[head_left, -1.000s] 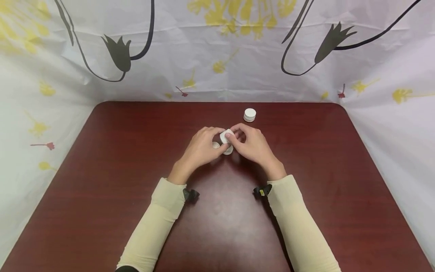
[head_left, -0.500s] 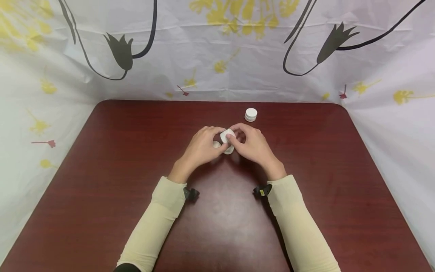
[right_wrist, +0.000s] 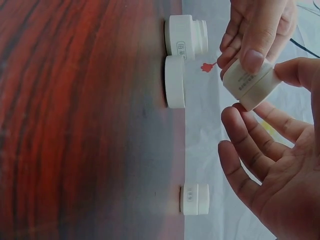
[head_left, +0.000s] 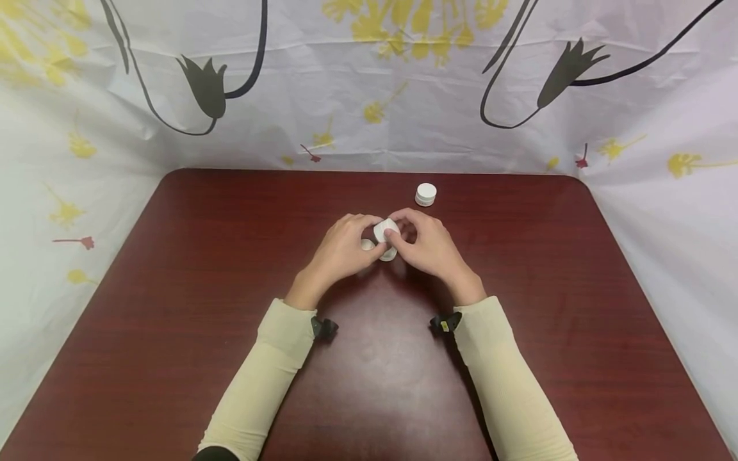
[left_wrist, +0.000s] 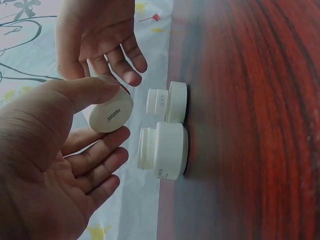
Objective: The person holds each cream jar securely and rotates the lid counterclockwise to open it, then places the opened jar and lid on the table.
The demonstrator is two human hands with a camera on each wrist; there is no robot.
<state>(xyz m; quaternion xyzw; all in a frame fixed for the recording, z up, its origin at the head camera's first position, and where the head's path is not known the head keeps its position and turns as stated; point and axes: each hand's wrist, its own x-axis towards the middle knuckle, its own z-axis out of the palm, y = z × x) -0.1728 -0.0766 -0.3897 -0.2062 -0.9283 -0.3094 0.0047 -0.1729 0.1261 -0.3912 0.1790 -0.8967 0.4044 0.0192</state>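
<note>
Above the table, both hands hold a small white jar. My left hand grips its body between thumb and fingers. Thumb and index finger of my right hand pinch the white lid at its other end; the remaining fingers are spread. Printed letters show on the jar's end in the left wrist view. Just beneath the hands stands a second white jar, uncapped, with its threaded neck bare. A loose white lid lies right beside it. In the head view the hands partly hide both.
A capped white jar stands near the back edge of the dark red table, beyond my right hand. Behind the table and along its sides hangs a white sheet printed with flowers. Each wrist wears a small black camera.
The head view has shifted very slightly. Both hands stay in nearly the same place, still holding the jar and its lid; a turn of the lid is hard to make out.
</note>
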